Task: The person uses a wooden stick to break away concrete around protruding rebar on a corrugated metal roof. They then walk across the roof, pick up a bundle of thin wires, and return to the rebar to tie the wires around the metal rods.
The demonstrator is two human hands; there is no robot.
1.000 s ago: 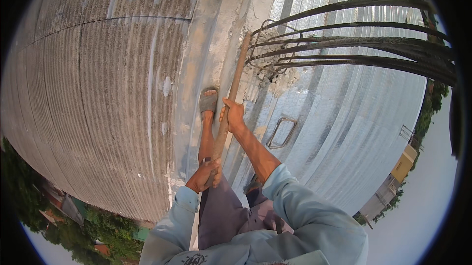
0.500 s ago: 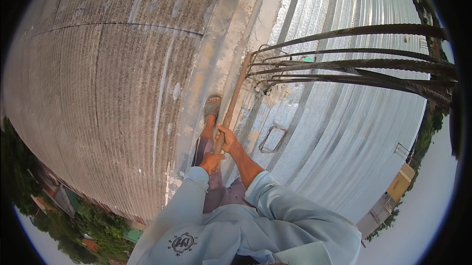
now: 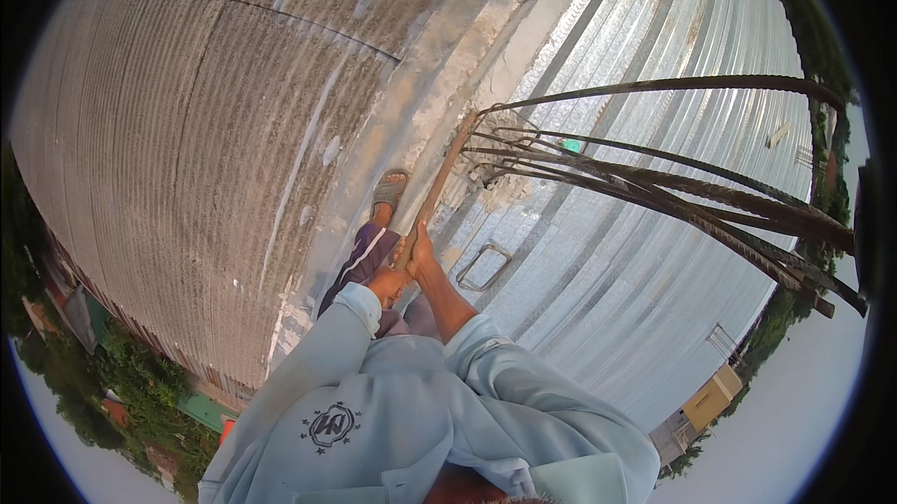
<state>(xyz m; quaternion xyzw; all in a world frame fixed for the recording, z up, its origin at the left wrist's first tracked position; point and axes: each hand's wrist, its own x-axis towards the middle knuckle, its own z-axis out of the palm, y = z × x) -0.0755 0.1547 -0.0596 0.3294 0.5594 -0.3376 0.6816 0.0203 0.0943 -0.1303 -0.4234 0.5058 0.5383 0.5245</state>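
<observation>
Both my hands grip a long, slender brown bar (image 3: 437, 188); I cannot tell whether it is wood or rusty metal. My left hand (image 3: 387, 285) is closed round its near end. Just above it, my right hand (image 3: 419, 248) wraps the shaft. The bar's far end meets the base of several ribbed steel rebars (image 3: 654, 87), close to the uppermost one. Whether that end is hooked on the rebar or only touches it, I cannot tell. Broken concrete (image 3: 507, 190) surrounds the rebar base.
My sandalled foot (image 3: 391, 188) stands on a narrow concrete ledge (image 3: 369, 144). Brown corrugated roofing (image 3: 177, 158) spreads on the left, shiny metal sheeting (image 3: 598, 289) on the right. A rectangular wire stirrup (image 3: 488, 244) lies on the sheeting. The rebars stick out far to the right.
My hands and the bar's near end have shifted slightly left and up in view. The rebars' outer ends sit lower and more spread. The whole view has turned a little.
</observation>
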